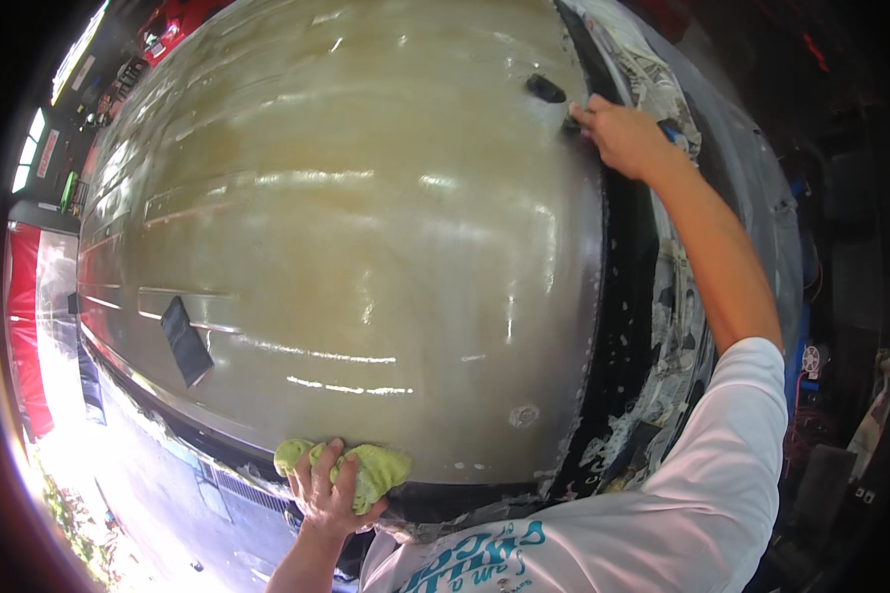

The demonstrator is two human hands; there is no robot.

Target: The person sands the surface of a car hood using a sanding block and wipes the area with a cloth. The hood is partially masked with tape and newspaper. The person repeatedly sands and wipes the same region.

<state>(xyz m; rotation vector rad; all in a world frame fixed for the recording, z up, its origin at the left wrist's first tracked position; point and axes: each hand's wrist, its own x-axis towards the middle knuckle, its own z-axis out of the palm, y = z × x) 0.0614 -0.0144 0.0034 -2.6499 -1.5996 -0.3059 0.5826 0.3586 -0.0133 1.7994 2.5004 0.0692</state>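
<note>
A large, wet-looking vehicle roof panel (366, 267), olive-tan and grey with patchy paint, fills the middle. At its near edge my left hand (328, 494) is closed round a bunched yellow-green cloth (378, 472), which rests on the panel. Stretched out to the far right, my right hand (625, 136) has its fingers pinched together low over the panel's right edge. A small dark bit shows under those fingertips, too hidden to name. Just left of them, a short black oval piece (545, 88) sits on the roof.
A dark grey rectangular sheet (186, 341) lies on the left of the roof. Along the right edge run a black band (623, 326) and crumpled masking paper (674, 336). Clear plastic sheeting (752, 168) hangs beyond. Red and white material (25, 316) stands far left.
</note>
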